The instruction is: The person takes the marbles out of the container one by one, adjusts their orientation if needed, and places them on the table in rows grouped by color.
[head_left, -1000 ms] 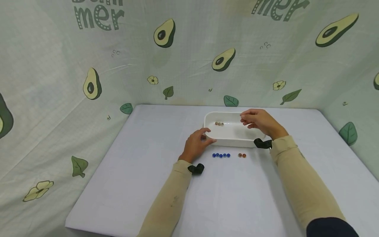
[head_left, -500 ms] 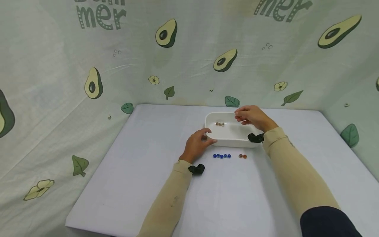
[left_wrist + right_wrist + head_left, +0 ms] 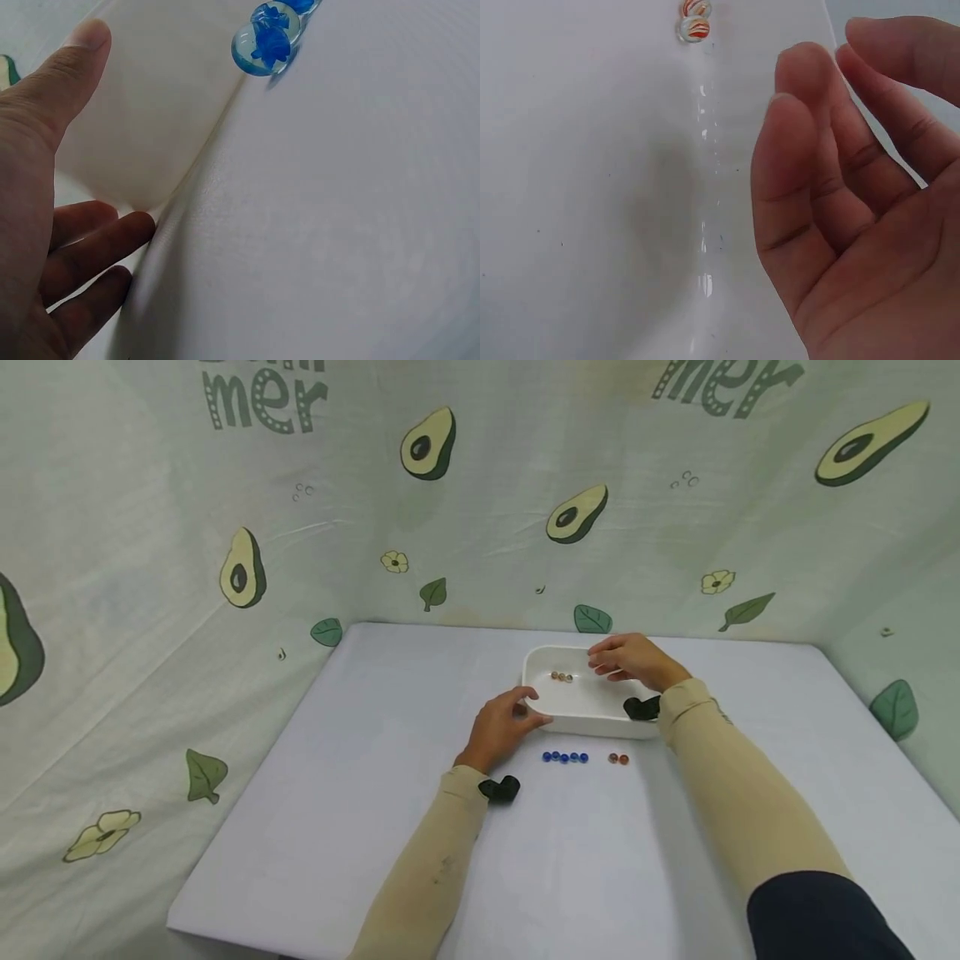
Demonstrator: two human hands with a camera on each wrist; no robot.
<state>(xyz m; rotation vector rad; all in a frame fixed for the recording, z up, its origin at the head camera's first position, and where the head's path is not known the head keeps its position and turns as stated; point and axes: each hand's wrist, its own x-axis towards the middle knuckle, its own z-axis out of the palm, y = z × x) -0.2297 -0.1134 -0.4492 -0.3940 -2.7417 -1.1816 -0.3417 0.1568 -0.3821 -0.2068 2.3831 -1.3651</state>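
A white tray sits on the pale worktop, toward the far side. The person's left hand holds the tray at its near left corner. In the left wrist view the thumb lies along the tray's side and the fingers curl in under that corner, so this grip is closed on the tray.

The right hand hangs over the far part of the tray, with its wrist above the right end. Its fingers are bent a little and close together. Nothing shows between them in the right wrist view, so the grip looks loose and holds nothing.

Inside the tray, near the far left end, lie some small marbles with orange stripes. They sit in a short row, just beside the right hand's fingertips, not touching them.

On the worktop just in front of the tray there is a row of blue marbles. A little to the right of them lie two orange marbles, side by side.

Both arms wear tan sleeves. A green cloth with avocado pictures hangs behind and beside the worktop.
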